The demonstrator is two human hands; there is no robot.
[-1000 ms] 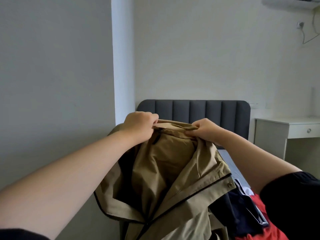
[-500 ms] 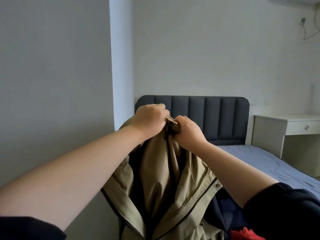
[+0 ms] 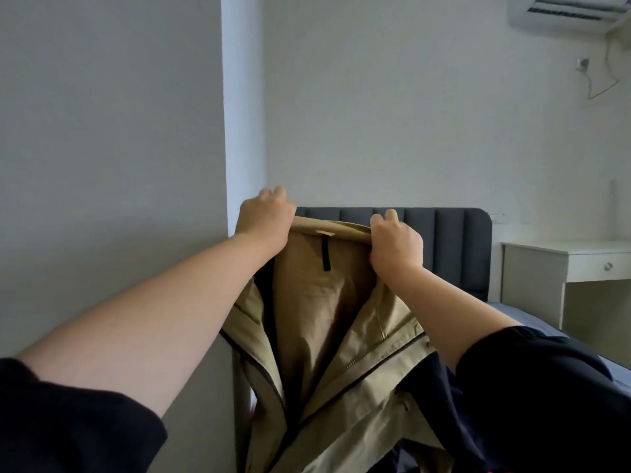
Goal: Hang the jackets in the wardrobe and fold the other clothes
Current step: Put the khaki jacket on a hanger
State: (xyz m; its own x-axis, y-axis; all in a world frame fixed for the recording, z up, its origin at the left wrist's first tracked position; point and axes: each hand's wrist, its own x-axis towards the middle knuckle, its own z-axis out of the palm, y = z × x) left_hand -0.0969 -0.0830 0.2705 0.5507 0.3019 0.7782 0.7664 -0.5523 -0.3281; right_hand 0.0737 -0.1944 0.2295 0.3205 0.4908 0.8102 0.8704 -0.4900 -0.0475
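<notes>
Hands holding a tan jacket up by its collar, in front of a bed's headboard.

Left hand (image 3: 264, 221) is closed on the left end of the collar of the tan jacket (image 3: 327, 329); right hand (image 3: 396, 245) is clenched on the right end. The jacket hangs open between them, lining and black loop showing, before the dark grey headboard (image 3: 454, 247). A white desk (image 3: 566, 264) stands right, an air conditioner (image 3: 563, 10) above.

The khaki jacket (image 3: 327, 339) is matt woven cloth, faintly creased, with a black webbing loop (image 3: 326, 252) at the collar. The headboard (image 3: 447, 247) looks like matt grey channelled upholstery. The desk (image 3: 563, 264) is smooth white, its knob (image 3: 608, 266) shiny.
</notes>
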